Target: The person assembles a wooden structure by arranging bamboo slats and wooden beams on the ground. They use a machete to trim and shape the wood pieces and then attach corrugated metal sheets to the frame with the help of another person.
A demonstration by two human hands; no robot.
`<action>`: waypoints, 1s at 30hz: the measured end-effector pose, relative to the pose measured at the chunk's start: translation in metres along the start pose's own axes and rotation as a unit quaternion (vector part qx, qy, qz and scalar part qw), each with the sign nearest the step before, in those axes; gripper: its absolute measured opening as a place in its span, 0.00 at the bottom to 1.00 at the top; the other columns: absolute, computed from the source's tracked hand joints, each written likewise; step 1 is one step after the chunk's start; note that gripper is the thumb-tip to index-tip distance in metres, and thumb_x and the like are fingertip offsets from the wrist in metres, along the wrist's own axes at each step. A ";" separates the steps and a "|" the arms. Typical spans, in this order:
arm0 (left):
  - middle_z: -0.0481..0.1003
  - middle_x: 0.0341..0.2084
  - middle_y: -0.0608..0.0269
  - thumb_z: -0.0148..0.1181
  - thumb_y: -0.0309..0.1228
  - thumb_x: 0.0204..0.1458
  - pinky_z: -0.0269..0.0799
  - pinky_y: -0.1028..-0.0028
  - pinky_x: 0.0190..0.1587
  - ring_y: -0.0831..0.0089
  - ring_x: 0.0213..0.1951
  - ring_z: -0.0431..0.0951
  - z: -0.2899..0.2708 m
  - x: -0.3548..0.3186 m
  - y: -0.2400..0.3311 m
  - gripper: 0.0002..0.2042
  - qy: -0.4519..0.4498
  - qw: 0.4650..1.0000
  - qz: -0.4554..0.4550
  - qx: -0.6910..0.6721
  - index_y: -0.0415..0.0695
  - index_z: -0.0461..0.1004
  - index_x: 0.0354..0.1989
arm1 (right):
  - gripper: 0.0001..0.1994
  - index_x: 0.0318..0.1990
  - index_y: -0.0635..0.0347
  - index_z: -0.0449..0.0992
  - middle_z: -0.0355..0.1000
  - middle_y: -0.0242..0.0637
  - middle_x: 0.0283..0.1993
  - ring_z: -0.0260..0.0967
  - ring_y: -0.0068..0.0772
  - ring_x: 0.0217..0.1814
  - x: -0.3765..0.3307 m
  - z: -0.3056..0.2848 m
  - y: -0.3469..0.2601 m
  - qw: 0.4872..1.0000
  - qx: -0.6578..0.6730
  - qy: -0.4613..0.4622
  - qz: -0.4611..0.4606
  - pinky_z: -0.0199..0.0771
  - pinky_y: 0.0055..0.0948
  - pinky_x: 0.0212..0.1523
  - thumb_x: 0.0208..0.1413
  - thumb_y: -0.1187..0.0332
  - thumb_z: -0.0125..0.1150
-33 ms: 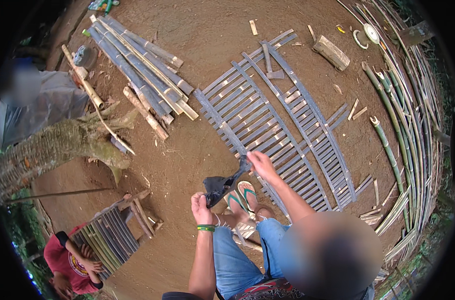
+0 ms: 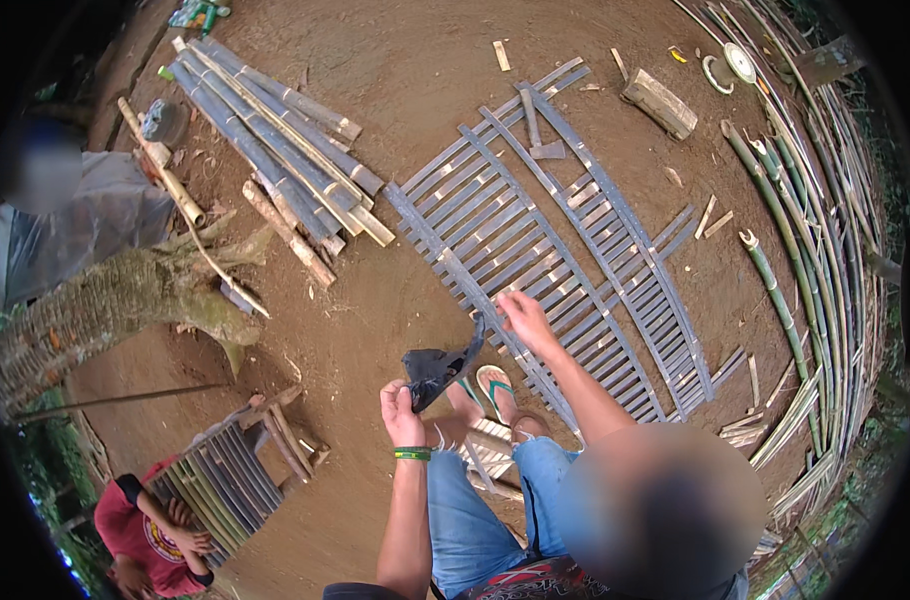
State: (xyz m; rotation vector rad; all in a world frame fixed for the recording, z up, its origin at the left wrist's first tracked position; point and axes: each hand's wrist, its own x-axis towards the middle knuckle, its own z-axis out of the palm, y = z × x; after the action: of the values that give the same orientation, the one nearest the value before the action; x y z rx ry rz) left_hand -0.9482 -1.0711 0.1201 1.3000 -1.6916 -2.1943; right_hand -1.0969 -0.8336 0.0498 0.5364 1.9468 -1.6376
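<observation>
My left hand (image 2: 403,415) is closed around one end of a crumpled black plastic bag (image 2: 435,372), which looks shiny and thin. Its narrow free end (image 2: 478,328) rises toward the right. My right hand (image 2: 525,320) is apart from the bag, with nothing visible in it and its fingers loosely bent, over the near edge of a bamboo slat panel (image 2: 495,225). Dark rails and many cross slats make up this panel, which lies flat on the ground. A hatchet (image 2: 540,125) rests on its far part.
Split bamboo poles (image 2: 275,130) lie in a pile at far left, near a tree trunk (image 2: 125,300). Long bamboo stems (image 2: 805,250) line the right side. A log piece (image 2: 660,103) lies beyond the panel. At lower left a person (image 2: 155,530) leans on a bamboo bench (image 2: 220,475).
My right hand has let go of the black plastic bag and moved slightly right of it. The bag's freed end has shifted a little left. My left hand still holds the other end.
</observation>
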 end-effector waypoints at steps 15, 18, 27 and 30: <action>0.74 0.38 0.64 0.50 0.23 0.63 0.68 0.79 0.42 0.80 0.39 0.72 0.213 0.280 0.024 0.07 -0.042 0.995 -0.064 0.063 0.40 0.68 0.47 | 0.35 0.67 0.67 0.58 0.57 0.57 0.69 0.59 0.54 0.69 0.507 -0.059 0.006 0.893 -0.364 0.265 0.018 0.65 0.44 0.65 0.59 0.53 0.59; 0.67 0.29 0.75 0.50 0.23 0.63 0.56 0.86 0.33 0.89 0.29 0.62 0.248 0.299 0.044 0.05 -0.068 0.988 -0.081 0.111 0.39 0.69 0.45 | 0.39 0.71 0.67 0.49 0.50 0.55 0.74 0.49 0.54 0.75 0.572 -0.088 0.033 0.852 -0.356 0.382 -0.040 0.55 0.43 0.71 0.60 0.55 0.58; 0.72 0.35 0.63 0.47 0.22 0.63 0.64 0.80 0.41 0.80 0.35 0.70 0.260 0.306 0.034 0.06 -0.066 0.984 -0.088 0.137 0.38 0.69 0.45 | 0.21 0.52 0.71 0.61 0.66 0.56 0.49 0.67 0.57 0.53 0.580 -0.111 0.015 0.801 -0.380 0.456 -0.079 0.71 0.48 0.54 0.59 0.65 0.59; 0.71 0.40 0.62 0.45 0.22 0.64 0.67 0.76 0.45 0.77 0.40 0.71 0.249 0.284 0.019 0.07 -0.103 0.980 -0.028 0.170 0.39 0.69 0.46 | 0.22 0.55 0.72 0.60 0.65 0.60 0.47 0.66 0.61 0.49 0.506 -0.105 -0.006 0.811 -0.323 0.456 -0.172 0.70 0.48 0.51 0.60 0.67 0.58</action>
State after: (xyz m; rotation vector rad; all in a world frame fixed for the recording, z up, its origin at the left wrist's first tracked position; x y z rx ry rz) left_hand -1.2994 -1.0399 -0.0171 1.2311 -2.2145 -2.2084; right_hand -1.5091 -0.7502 -0.2505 0.7922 3.2698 -0.7502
